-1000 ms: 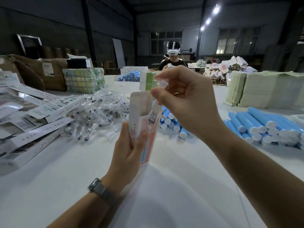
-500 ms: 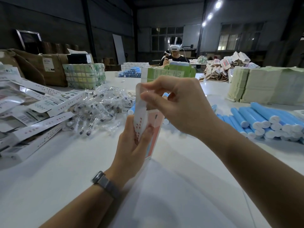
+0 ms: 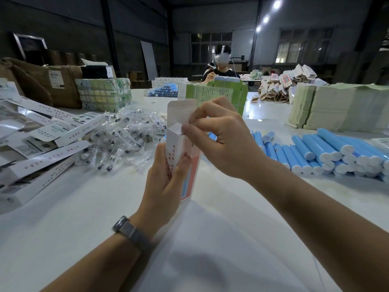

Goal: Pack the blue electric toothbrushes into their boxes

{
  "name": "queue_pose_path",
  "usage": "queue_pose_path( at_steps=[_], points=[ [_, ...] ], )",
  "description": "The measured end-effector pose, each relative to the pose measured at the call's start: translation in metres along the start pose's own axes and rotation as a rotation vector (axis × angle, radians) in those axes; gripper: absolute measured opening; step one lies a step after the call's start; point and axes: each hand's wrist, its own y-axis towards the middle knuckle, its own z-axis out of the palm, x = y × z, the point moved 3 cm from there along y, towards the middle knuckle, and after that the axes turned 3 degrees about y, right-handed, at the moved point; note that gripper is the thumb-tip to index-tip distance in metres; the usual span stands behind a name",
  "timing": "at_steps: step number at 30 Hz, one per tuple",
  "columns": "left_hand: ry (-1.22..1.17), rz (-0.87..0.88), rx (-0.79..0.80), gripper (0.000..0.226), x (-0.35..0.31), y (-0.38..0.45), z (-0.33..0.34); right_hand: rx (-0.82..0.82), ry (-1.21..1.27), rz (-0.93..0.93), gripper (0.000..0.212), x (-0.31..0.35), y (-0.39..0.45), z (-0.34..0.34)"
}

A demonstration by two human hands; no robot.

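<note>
A white table (image 3: 63, 228) fills a dim warehouse. At centre the left hand (image 3: 166, 184) grips an upright toothbrush box (image 3: 181, 148); the right hand (image 3: 223, 140) pinches its open top, perhaps a flap. Blue toothbrushes (image 3: 328, 150) lie heaped at right.

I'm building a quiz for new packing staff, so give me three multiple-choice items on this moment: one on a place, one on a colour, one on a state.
1. Where does the pile of toothbrush handles lie?
A. right of the hands
B. on the cardboard cartons
C. on the floor

2. What colour are the handles' bodies?
A. green
B. blue
C. red

3. How is the top flap of the held box?
A. tucked shut
C. torn off
B. standing open

Answers: 1 A, they lie on the table to the right; 2 B, blue with white ends; 3 B, it stands up while the left hand holds the box and the right hand works at its top.
</note>
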Motion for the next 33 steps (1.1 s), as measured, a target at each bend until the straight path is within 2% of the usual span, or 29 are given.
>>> queue_pose_path(
  at_steps=[3, 5, 8, 10, 16, 18, 21, 23, 26, 33],
  points=[
    [-0.026, -0.01, -0.003, 0.02, -0.004, 0.0, 0.0, 0.01, -0.02, -0.027, 0.033, 0.001, -0.002, 0.003],
    [-0.069, -0.031, 0.015, 0.02, -0.007, 0.001, 0.001, -0.049, -0.051, -0.027, 0.028, 0.001, -0.004, 0.004],
    [-0.124, -0.053, 0.043, 0.011, -0.011, 0.001, 0.003, -0.16, -0.024, 0.079, 0.018, 0.0, -0.01, 0.009],
    [-0.164, -0.058, 0.04, 0.005, -0.012, 0.001, 0.003, -0.157, 0.031, 0.166, 0.015, -0.001, -0.011, 0.014],
    [-0.178, -0.031, 0.053, 0.013, -0.017, 0.004, 0.0, -0.078, 0.098, 0.165, 0.017, -0.004, -0.014, 0.016],
    [-0.167, -0.026, 0.056, 0.024, -0.019, 0.006, -0.001, -0.071, 0.17, 0.184, 0.018, -0.001, -0.013, 0.019],
    [-0.141, 0.018, 0.066, 0.048, -0.024, 0.006, -0.003, -0.129, 0.449, 0.237, 0.042, 0.004, -0.013, 0.02],
    [-0.091, 0.067, 0.062, 0.045, -0.029, 0.005, -0.004, -0.15, 0.566, 0.272, 0.051, 0.005, -0.019, 0.019],
    [-0.103, 0.134, 0.075, 0.039, -0.035, 0.002, -0.001, -0.143, 0.637, 0.274, 0.043, 0.006, -0.031, 0.014],
    [-0.201, 0.128, 0.046, 0.035, -0.038, -0.005, 0.001, -0.148, 0.603, 0.288, 0.039, 0.009, -0.037, 0.013]
  ],
)
